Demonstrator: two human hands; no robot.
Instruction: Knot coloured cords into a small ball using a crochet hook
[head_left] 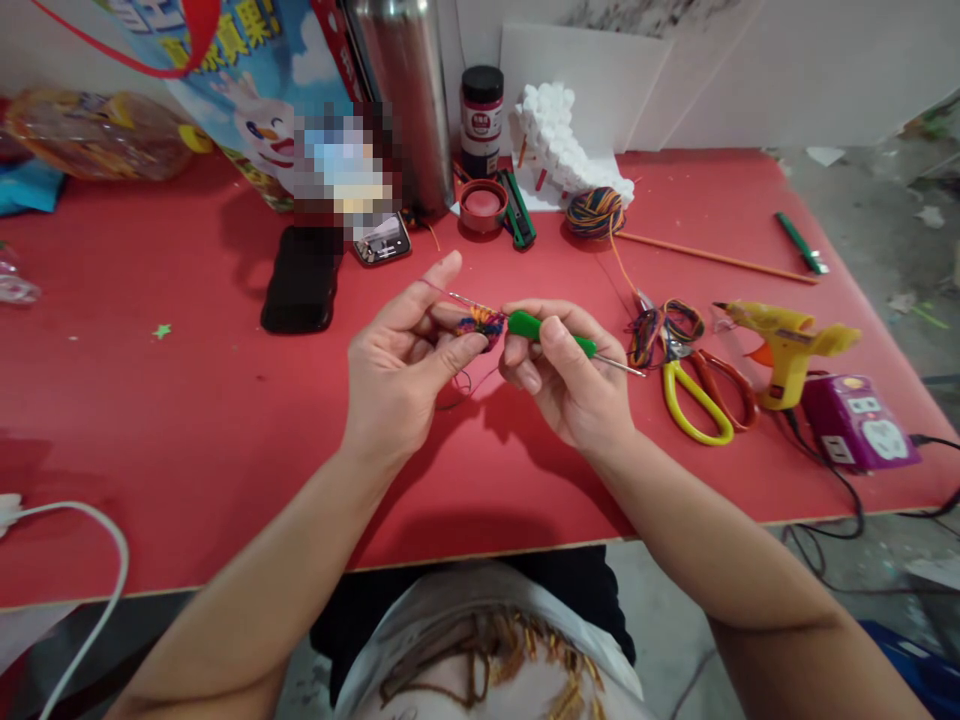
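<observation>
Between thumb and fingers, my left hand (401, 365) pinches a small multicoloured crochet piece (484, 325), its index finger raised with a strand of yarn over it. My right hand (574, 375) is closed around the green handle of a crochet hook (525, 325). The hook's thin metal shaft reaches left to the crochet piece, and another metal end sticks out to the right behind the thumb. A loose strand hangs below the piece. To the right of my right hand lies a tangle of the same multicoloured yarn (682, 320) by the scissors (697, 400).
On the red table (187, 450) lie a black phone (300, 280), a yarn ball (595, 213), a wooden stick (720, 257), a green cutter (517, 210), a yellow glue gun (791, 345) and a purple box (859, 425) with cables. A steel flask (409, 100) stands behind.
</observation>
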